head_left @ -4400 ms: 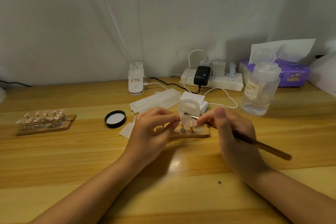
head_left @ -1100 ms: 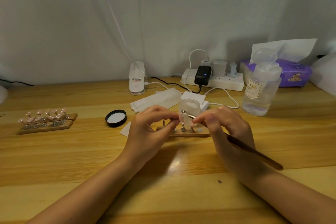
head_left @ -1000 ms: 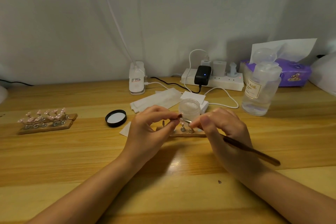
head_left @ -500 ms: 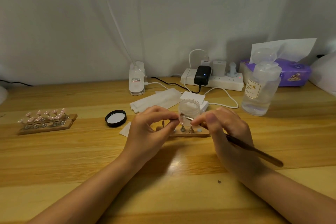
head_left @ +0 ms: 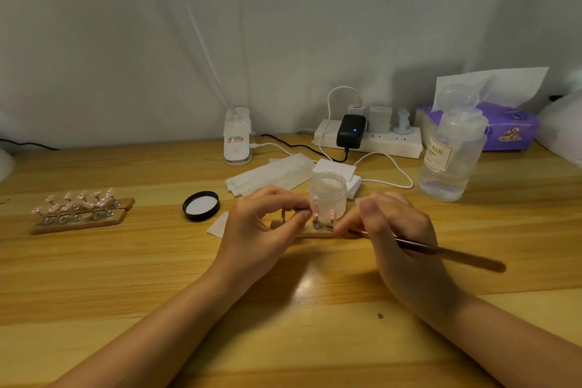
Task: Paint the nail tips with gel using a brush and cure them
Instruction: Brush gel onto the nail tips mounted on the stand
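Note:
A small wooden holder (head_left: 310, 232) lies at the table's centre with pink nail tips (head_left: 332, 213) standing on metal stems. My left hand (head_left: 258, 230) pinches one tip's stem at the holder's left end. My right hand (head_left: 396, 230) grips a brown-handled brush (head_left: 447, 253), its head low beside the tips and hidden by my fingers. An open clear gel jar (head_left: 328, 192) stands just behind the holder. A white clip-on lamp (head_left: 237, 142) sits further back.
Two more wooden holders with pink tips (head_left: 80, 209) lie at the left. A black jar lid (head_left: 201, 206), white wipes (head_left: 271, 173), a power strip (head_left: 368, 138), a clear pump bottle (head_left: 450, 157) and a purple tissue box (head_left: 507, 127) surround the work spot.
The brush head has dropped from the jar's rim down to the nail tips on the holder. My left hand has stayed at the holder.

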